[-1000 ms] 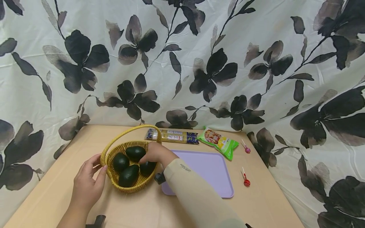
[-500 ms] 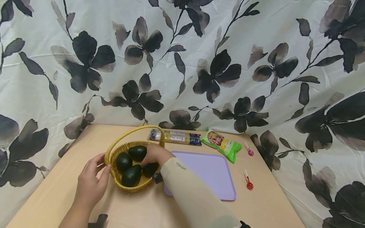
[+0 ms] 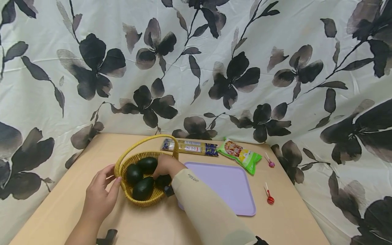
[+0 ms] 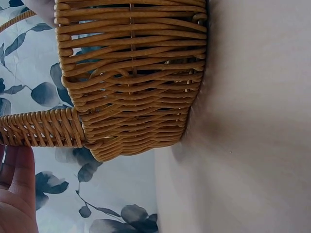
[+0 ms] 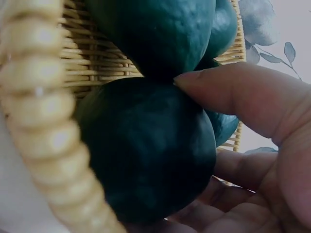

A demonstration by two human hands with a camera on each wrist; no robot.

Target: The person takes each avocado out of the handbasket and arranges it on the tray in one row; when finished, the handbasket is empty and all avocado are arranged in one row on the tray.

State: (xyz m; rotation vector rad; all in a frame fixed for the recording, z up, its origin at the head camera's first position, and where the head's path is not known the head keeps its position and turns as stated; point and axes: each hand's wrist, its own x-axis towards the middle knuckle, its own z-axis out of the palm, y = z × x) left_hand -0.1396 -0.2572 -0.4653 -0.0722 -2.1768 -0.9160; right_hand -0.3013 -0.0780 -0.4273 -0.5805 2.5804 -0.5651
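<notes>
A yellow wicker basket (image 3: 144, 203) with a tall hoop handle (image 3: 134, 145) stands at the left, several dark green avocados (image 3: 143, 188) inside it. My left hand (image 3: 99, 192) holds the foot of the handle at the basket's left side, thumb in front and fingers behind. In the left wrist view its fingers (image 4: 22, 167) touch the wicker handle. My right hand (image 3: 169, 165) reaches into the basket from the right. The right wrist view shows its thumb and fingers round the nearest avocado (image 5: 150, 150), which lies against another avocado (image 5: 160, 34).
Right of the basket lies a lilac tray (image 3: 222, 183), partly under the right sleeve (image 3: 208, 207). Behind it are a long gold-and-blue packet (image 3: 191, 147) and a green snack bag (image 3: 240, 154). Two lollipops, one pink (image 3: 271, 164) and one red (image 3: 270, 200), lie at the right.
The view has shifted slightly, moving everything a little rightward in the picture. My right hand has settled a little deeper round the right avocado; my left hand keeps its place on the handle.
</notes>
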